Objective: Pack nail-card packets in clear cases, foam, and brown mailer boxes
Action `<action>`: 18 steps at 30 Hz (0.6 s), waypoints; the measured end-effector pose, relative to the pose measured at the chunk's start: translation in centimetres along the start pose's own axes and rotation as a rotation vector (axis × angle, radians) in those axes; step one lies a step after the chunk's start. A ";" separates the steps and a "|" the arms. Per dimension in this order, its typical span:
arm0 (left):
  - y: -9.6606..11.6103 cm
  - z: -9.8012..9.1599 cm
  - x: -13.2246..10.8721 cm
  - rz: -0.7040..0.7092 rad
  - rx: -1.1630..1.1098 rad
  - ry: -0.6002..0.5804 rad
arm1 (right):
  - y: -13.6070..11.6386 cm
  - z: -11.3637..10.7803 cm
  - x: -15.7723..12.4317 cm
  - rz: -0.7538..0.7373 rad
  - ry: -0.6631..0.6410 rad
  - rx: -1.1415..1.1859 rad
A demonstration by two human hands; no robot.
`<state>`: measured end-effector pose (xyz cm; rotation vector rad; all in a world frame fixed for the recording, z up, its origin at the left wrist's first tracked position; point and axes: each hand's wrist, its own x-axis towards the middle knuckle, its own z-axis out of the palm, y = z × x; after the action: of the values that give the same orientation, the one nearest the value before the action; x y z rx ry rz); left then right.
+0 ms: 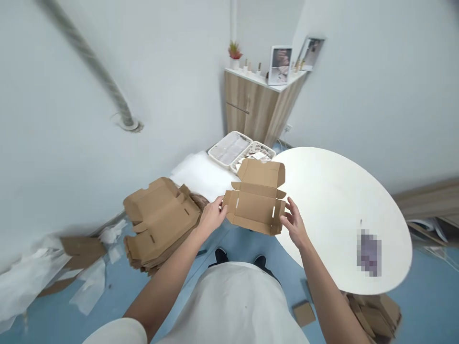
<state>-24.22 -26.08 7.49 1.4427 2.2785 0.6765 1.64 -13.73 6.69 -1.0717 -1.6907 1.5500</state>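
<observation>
A flattened brown cardboard box (255, 205) hangs in front of me, spread out with its flaps and slots showing. Its left side flap is pinched in my left hand (214, 214). At the opposite edge, my right hand (294, 223) has its thumb and fingers around the right side flap. The sheet is held over the floor, its right part close to the rim of the round white table (330, 200). Left of my left arm lies a thick stack of similar flat cardboard boxes (163, 222).
White baskets (229, 149) with packets stand ahead beside a white bag (204, 174). Behind them is a wooden cabinet (251, 105) with picture frames. A blurred-out object (369, 253) lies on the table. Cardboard (376, 313) and a small box (304, 313) are on the floor.
</observation>
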 end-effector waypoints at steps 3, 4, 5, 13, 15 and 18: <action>3.7 2.7 0.8 0.104 -0.039 -0.102 | 1.6 -4.2 -1.5 0.054 0.078 0.049; 5.0 3.7 1.0 0.128 -0.050 -0.140 | 2.1 -5.6 -1.9 0.074 0.109 0.082; 6.3 4.6 1.1 0.150 -0.059 -0.176 | 2.6 -6.9 -2.3 0.095 0.146 0.119; 13.8 11.0 2.3 0.321 -0.147 -0.362 | 6.0 -16.0 -5.9 0.212 0.418 0.154; 14.8 12.6 2.5 0.318 -0.179 -0.418 | 7.1 -17.4 -6.9 0.255 0.442 0.164; 16.0 15.1 2.7 0.318 -0.211 -0.484 | 9.0 -18.5 -8.0 0.323 0.483 0.164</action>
<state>-5.51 -14.74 4.05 1.6632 1.5859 0.5584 22.85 -11.47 1.05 -1.5374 -1.0873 1.4333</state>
